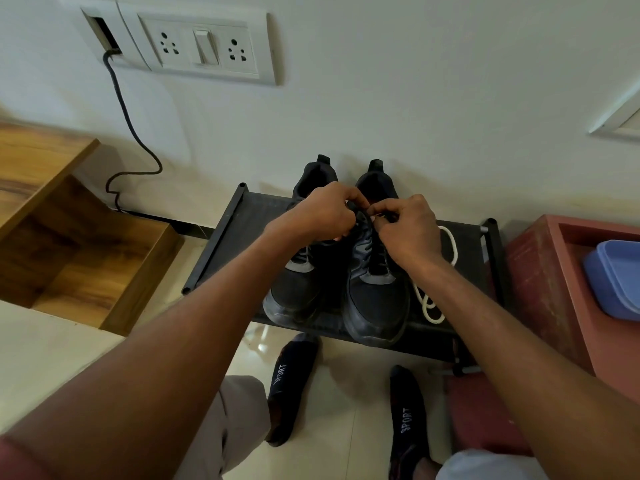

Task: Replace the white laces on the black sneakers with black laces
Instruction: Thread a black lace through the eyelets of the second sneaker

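Two black sneakers stand side by side on a low black shoe rack (221, 237), toes toward me. The right sneaker (377, 299) has a black lace (379, 252) through its eyelets. My left hand (325, 211) and my right hand (405, 230) meet over the top of its tongue, each pinching an end of the black lace. The left sneaker (294, 292) is partly hidden under my left wrist. A loose white lace (429, 303) lies coiled on the rack to the right of the right sneaker.
A wall with a socket panel (204, 46) and a hanging black cable (124, 112) stands behind the rack. A wooden cabinet (69, 216) is at the left. A red box (554, 289) holding a blue container (613, 278) is at the right. My feet in dark socks (291, 382) stand on the tiled floor.
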`<state>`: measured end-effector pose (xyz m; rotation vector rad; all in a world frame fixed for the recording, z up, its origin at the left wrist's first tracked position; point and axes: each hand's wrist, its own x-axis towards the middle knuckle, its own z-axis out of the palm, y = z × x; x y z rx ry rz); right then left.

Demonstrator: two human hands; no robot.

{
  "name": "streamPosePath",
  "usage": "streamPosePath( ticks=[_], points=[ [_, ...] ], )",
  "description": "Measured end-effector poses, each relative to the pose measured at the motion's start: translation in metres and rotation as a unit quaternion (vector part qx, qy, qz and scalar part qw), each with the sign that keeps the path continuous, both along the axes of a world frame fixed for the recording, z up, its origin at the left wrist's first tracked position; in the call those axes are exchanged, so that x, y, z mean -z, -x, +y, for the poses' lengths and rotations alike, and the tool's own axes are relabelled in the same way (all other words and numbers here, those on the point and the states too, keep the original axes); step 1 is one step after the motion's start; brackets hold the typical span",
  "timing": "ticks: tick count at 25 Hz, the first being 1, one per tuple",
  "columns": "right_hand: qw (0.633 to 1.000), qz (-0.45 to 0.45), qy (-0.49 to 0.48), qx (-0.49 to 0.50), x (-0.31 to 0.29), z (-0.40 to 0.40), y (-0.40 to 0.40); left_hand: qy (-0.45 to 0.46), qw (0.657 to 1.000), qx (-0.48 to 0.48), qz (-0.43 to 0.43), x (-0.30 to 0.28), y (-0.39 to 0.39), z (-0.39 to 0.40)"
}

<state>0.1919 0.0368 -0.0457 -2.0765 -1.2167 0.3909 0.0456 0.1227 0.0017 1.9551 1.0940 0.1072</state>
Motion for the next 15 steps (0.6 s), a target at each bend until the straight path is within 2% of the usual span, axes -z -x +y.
streamPosePath(
  ticks=[4,6,11,13,15],
  points=[
    [1.0,0.009,0.015,0.02,-0.001,-0.001,0.002,0.005,1.0,-0.005,-0.002,-0.002,0.001,-0.002],
    [0.998,0.042,0.011,0.035,-0.001,0.0,0.004,0.008,1.0,-0.015,-0.004,-0.001,0.0,-0.002],
    [0.97,0.242,-0.007,0.028,-0.018,-0.004,0.01,0.009,0.999,-0.041,0.0,0.003,0.0,0.001],
    [0.967,0.251,0.019,0.02,-0.027,-0.003,0.01,0.006,0.999,-0.051,-0.006,0.0,0.0,0.0],
    [0.979,0.195,0.06,-0.016,-0.035,-0.002,0.004,0.003,0.998,-0.058,-0.017,-0.002,0.0,-0.002]
  ],
)
